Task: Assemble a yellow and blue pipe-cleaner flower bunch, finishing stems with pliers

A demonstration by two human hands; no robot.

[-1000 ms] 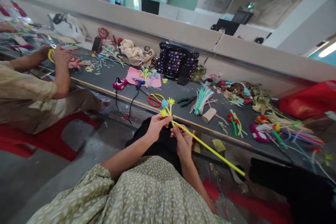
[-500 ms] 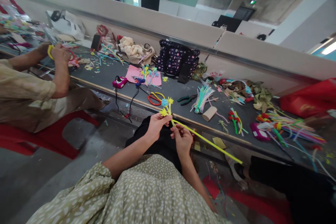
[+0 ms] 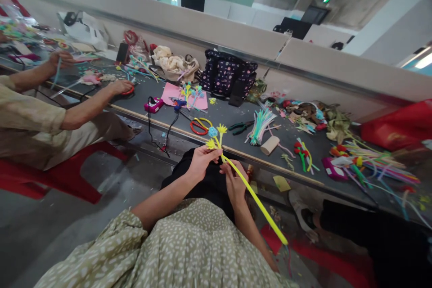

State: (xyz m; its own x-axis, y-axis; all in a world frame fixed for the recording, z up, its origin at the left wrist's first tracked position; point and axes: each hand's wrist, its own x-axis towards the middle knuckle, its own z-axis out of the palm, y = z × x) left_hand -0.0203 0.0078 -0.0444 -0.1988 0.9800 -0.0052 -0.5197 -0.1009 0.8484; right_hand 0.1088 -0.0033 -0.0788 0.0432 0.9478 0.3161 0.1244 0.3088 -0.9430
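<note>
The left hand (image 3: 200,165) still pinches the small bunch of pipe-cleaner flowers (image 3: 214,137) below its heads, while the right hand (image 3: 234,182), grasping the long yellow pipe cleaner (image 3: 257,204), has swung its free tail from 4 toward 5 o'clock, consistent with winding the stem.

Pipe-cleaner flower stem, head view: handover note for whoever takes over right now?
Left hand: shut on the flower bunch, just below the heads.
Right hand: fingers pinch the yellow pipe cleaner near the bunch; its long free end slants down to the right.
Done: three flower heads gathered.
Left: most of the yellow length hangs loose.
Scissors and pliers lie on the table.
</note>
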